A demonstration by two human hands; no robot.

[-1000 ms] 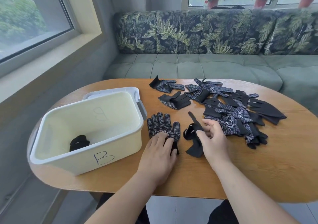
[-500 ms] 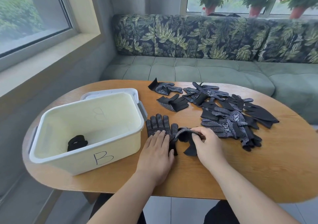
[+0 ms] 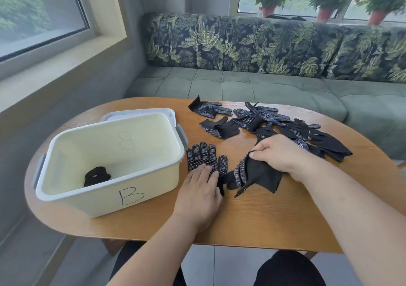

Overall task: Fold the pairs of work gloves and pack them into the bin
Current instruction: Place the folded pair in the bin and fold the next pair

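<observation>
Oval wooden table (image 3: 263, 220), by which everything listed is carried. A cream plastic bin marked "B" (image 3: 98, 201) is set open at the table's left end, with a white lid (image 3: 136, 112) seen at its far side. One rolled black glove bundle (image 3: 96, 176) is lodged on the bin floor toward the near left corner. A black work glove with white grip dots (image 3: 204, 157) is laid flat, dotted side up, fingers toward the far edge, just beside the bin's right wall. Its cuff is pressed by the left hand (image 3: 200, 195), palm down, fingers straight and close together, forearm extended from the near edge. A second black dotted glove (image 3: 257, 173) is pinched at its upper edge by the curled fingers and thumb of the right hand (image 3: 279, 154), knuckles up; the crumpled fabric hangs to the table. A heap of loose black gloves (image 3: 296, 130) is spread toward the far right edge.
</observation>
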